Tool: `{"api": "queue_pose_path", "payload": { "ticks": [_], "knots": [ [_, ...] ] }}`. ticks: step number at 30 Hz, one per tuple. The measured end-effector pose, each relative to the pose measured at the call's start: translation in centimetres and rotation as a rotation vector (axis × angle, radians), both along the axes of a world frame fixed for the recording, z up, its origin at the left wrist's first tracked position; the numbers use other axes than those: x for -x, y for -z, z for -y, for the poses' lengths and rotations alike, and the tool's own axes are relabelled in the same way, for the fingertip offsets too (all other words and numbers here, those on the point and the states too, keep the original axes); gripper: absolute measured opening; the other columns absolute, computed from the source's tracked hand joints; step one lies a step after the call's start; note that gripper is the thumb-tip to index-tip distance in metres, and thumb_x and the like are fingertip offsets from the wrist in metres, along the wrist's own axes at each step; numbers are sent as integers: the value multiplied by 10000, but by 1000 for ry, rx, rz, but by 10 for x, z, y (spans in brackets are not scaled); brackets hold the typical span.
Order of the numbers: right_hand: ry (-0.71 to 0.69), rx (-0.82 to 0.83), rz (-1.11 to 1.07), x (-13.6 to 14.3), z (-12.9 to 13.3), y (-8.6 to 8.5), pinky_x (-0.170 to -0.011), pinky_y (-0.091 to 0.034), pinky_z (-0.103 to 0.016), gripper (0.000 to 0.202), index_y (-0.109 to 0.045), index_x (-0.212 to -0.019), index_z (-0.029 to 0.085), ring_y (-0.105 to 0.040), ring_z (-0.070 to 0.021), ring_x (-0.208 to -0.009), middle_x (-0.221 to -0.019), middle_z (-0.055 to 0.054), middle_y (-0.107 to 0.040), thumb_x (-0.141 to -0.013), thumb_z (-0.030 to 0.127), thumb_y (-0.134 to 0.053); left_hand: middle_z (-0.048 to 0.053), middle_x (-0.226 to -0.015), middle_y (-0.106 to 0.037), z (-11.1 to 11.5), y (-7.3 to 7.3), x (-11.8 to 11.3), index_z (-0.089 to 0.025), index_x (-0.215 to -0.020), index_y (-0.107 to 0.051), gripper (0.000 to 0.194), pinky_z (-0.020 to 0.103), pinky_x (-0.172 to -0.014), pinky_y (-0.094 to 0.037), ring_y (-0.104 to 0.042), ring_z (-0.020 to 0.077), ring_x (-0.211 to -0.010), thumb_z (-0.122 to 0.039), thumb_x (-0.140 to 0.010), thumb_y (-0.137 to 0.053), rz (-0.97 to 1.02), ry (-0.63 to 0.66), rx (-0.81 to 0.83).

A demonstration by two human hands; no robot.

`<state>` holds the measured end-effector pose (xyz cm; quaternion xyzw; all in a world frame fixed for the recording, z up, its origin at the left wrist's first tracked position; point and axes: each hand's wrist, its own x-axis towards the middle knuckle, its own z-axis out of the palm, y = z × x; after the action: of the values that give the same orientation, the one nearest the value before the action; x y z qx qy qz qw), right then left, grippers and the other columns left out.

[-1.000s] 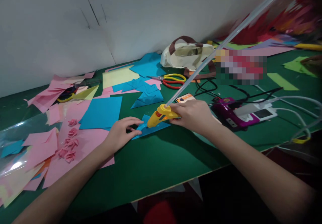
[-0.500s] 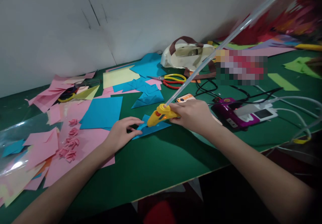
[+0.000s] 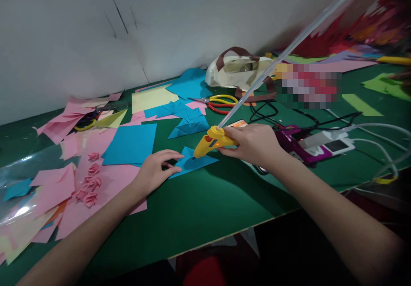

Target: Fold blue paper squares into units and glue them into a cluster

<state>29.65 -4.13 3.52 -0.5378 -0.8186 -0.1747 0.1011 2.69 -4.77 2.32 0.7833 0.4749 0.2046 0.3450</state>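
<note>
My right hand [image 3: 257, 142] is closed round the handle of a yellow hot glue gun [image 3: 210, 142], a long clear glue stick [image 3: 263, 80] rising from its back. The gun's nozzle points down at the middle of a folded blue paper triangle [image 3: 201, 162] lying on the green table [image 3: 192, 209]. My left hand [image 3: 157, 170] holds the triangle's left end, thumb at the front edge and fingers at the back. Just behind lie more folded blue paper triangles [image 3: 189, 126]. To the left of them is a flat blue sheet [image 3: 130, 144].
Pink paper roses [image 3: 93, 181] sit on pink sheets at left. Yellow-and-red scissors [image 3: 221, 104] and a cream bag [image 3: 213, 74] lie behind. A phone [image 3: 239, 124] is partly hidden under my right hand. A purple power strip [image 3: 313, 153] with cables stands at right.
My right hand has drawn the glue gun slightly to the right along the blue triangle, uncovering more of its surface. My left hand stays in place.
</note>
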Motion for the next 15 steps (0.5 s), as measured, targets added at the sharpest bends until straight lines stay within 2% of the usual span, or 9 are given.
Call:
{"api": "queue_pose_path", "payload": {
  "ticks": [3, 6, 9, 12, 15],
  "knots": [
    [46, 79, -77, 0, -2, 1, -462, -165, -234, 511, -607, -955, 205, -593, -201, -578, -648, -41, -649, -707, 647, -542, 40, -1101, -634, 0, 0, 0, -218, -988, -668, 241, 278, -710, -566, -636, 159, -884, -188, -748, -663, 4, 2, 5],
    [97, 176, -198, -1, -4, 2, -454, -208, -225, 580, -559, -987, 210, -593, -217, -580, -659, -32, -634, -649, 681, -590, 39, -1099, -636, 0, 0, 0, -220, -984, -666, 237, 285, -709, -569, -643, 149, -844, -182, -750, -659, 10, 3, 8],
    [91, 281, -456, -5, -8, 2, -470, -310, -229, 572, -480, -1004, 210, -608, -224, -649, -753, -40, -635, -642, 617, -652, 38, -1101, -637, -1, 1, 0, -224, -975, -668, 222, 297, -723, -570, -643, 149, -844, -196, -755, -657, 16, 3, 10],
    [5, 327, -778, -10, -12, 1, -528, -409, -248, 491, -409, -999, 215, -619, -205, -731, -897, -64, -627, -703, 520, -654, 38, -1103, -637, 0, 1, 0, -226, -973, -669, 220, 301, -731, -568, -641, 154, -859, -202, -755, -657, 18, 3, 14],
    [1, 300, -997, -18, -20, 0, -492, -418, -248, 403, -368, -1009, 220, -579, -137, -584, -928, -61, -603, -774, 449, -602, 40, -1095, -638, 0, 2, 1, -223, -971, -670, 219, 301, -725, -567, -641, 153, -845, -202, -754, -659, 18, -1, 17]
  ]
}}
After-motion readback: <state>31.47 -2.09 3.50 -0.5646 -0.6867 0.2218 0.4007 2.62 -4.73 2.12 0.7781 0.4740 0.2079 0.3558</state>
